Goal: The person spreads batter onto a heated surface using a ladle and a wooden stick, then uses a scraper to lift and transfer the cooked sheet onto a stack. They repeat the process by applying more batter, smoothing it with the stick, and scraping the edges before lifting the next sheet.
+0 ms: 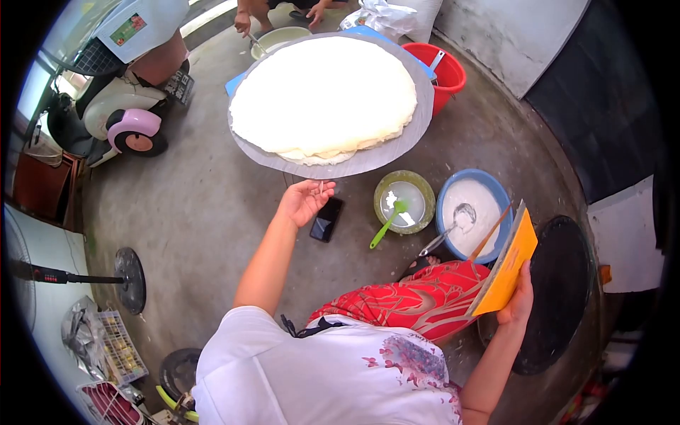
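Observation:
My left hand (306, 202) is palm up with its fingers loosely bent and slightly apart, just below the near edge of a grey round tray (249, 150). On that tray lies a wide stack of thin white sheets (326, 99), overexposed on top, with layered, ragged edges at the near side. In my right hand (518, 297), a flat yellow-orange board (511, 265) with a grey edge is held tilted by its lower right side. Beside it stands a blue basin (445, 185) of white batter (471, 202), with a metal ladle (464, 216) and a brown stick (494, 235) in it.
A green bowl (382, 195) with liquid and a green spoon (389, 223) stands by the basin. A dark phone-like slab (326, 219) lies near my left hand. Beyond are a red bucket (450, 78), another person's hand (243, 23) stirring a bowl (287, 32), and a scooter (120, 106). A fan (129, 280) stands left.

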### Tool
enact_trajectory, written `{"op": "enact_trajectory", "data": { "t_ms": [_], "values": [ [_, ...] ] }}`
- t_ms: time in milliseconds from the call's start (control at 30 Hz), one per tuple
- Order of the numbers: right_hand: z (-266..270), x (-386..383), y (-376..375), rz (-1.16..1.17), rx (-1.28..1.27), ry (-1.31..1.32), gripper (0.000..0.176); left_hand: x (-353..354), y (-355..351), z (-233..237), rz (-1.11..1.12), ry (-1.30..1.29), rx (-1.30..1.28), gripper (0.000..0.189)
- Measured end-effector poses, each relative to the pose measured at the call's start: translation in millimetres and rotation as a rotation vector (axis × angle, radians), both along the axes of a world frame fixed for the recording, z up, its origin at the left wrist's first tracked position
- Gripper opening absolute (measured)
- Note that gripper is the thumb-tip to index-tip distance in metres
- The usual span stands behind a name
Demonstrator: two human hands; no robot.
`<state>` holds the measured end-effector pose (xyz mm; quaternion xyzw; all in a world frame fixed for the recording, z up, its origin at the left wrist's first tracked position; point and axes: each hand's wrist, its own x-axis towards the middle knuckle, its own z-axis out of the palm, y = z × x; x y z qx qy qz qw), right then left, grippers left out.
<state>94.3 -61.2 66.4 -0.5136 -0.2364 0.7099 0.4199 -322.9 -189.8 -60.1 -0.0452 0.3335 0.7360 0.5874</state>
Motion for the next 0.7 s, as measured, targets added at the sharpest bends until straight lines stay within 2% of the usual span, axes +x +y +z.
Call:
{"op": "enact_trajectory", "data": {
  "t_ms": [100, 167, 233, 300, 367, 400, 500, 567, 633, 700],
  "values": [
    [-8, 4, 3, 0.011, 0.008, 0.044, 0.039, 17, 4, 4, -0.025, 0.048, -0.063, 0.025],
    [-15, 8, 6, 0.105, 0.107, 0.08, 0.036, 40, 8, -1, -0.182, 0.352, -0.041, 0.023],
    [-6, -12, 2, 0.171, 0.171, 0.146, 0.035, 83, 16, 17, -0.363, 0.379, -0.054, 0.024],
    [-5, -35, 0, 0.28, 0.216, 0.228, 0.041, 131, 20, 36, -0.455, 0.284, 0.089, 0.027],
    [-6, -62, -6, 0.255, 0.221, 0.261, 0.043, 172, 26, 59, -0.449, 0.134, 0.282, 0.019],
    [-10, -72, -8, 0.251, 0.226, 0.261, 0.043, 184, 31, 66, -0.454, 0.136, 0.286, 0.019],
    [-17, -91, -16, 0.291, 0.26, 0.244, 0.041, 196, 39, 70, -0.325, 0.017, 0.151, 0.012],
    [-17, -96, -21, 0.375, 0.337, 0.075, 0.039, 181, 48, 63, -0.185, 0.118, 0.067, 0.022],
    [-15, -90, -22, 0.36, 0.348, 0.055, 0.039, 155, 56, 67, -0.082, 0.119, -0.039, 0.023],
    [-9, -74, -20, 0.414, 0.245, 0.012, 0.038, 115, 66, 62, 0.057, 0.18, -0.104, 0.023]
  ]
}}
